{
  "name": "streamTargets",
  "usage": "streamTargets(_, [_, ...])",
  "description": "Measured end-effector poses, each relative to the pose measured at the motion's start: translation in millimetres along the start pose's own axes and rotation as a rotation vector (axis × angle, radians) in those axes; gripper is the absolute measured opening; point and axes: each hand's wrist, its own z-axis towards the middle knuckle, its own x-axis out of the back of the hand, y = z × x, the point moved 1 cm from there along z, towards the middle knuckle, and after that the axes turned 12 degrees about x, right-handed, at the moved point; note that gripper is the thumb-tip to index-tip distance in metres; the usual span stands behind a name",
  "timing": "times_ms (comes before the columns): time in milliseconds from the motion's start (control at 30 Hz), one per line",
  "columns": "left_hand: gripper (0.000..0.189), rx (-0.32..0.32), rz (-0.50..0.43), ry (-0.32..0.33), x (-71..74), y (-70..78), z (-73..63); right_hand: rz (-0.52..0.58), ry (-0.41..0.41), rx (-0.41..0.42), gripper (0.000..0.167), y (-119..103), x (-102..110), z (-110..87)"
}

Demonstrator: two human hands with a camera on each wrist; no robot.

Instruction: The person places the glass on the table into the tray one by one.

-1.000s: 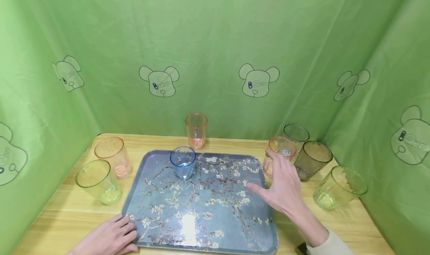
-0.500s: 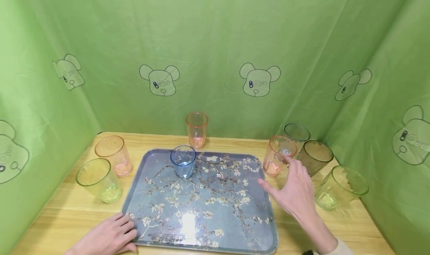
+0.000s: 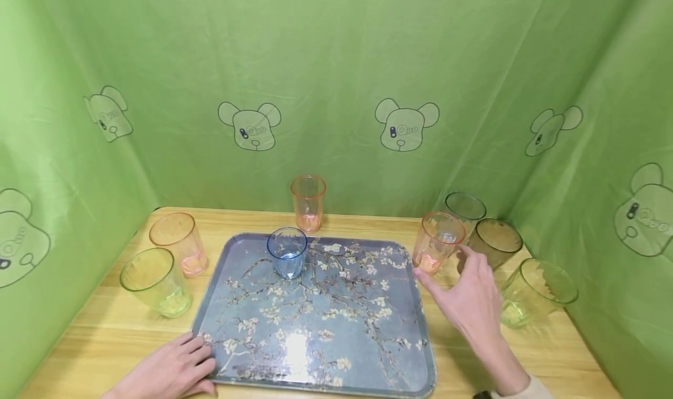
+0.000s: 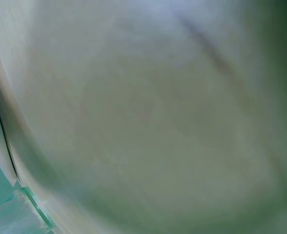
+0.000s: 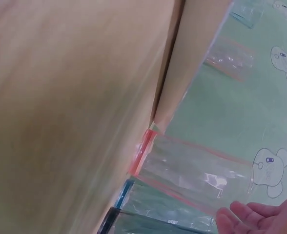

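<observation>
In the head view my right hand [image 3: 473,297] is spread beside a pink glass [image 3: 435,247] just right of the tray. Its thumb tip is near the glass's base and its fingertips reach the right side. The right wrist view shows the fingertips [image 5: 226,219] close to the side of that pink glass [image 5: 192,170]. My left hand [image 3: 170,367] lies palm down with relaxed fingers at the left front corner of a blue tray [image 3: 336,323] patterned with blossom branches. A short blue glass [image 3: 287,256] stands upright on the tray's back part.
Behind the right hand stand a dark grey glass [image 3: 470,205] and a brown glass [image 3: 499,241], with a green glass [image 3: 541,288] to its right. Another pink glass [image 3: 308,206] stands behind the tray; a pink glass [image 3: 179,241] and a green glass [image 3: 158,282] stand left. Green curtain [image 3: 336,66] surrounds the table.
My right hand has shifted right and drawn back from over the pink glass to its near right side, its thumb closer to the base. The left hand and tray stay put.
</observation>
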Motion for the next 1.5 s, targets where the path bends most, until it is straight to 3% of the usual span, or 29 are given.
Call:
streamTargets(500, [0.040,0.003,0.011,0.003,-0.2,-0.2,0.2,-0.007,-0.077,-0.082,0.123,12.7,-2.6,12.0])
streamTargets(1500, [0.041,0.015,0.029,-0.009,-1.2,-0.1,0.7,-0.016,-0.191,-0.071,0.127,30.1,-15.8,35.7])
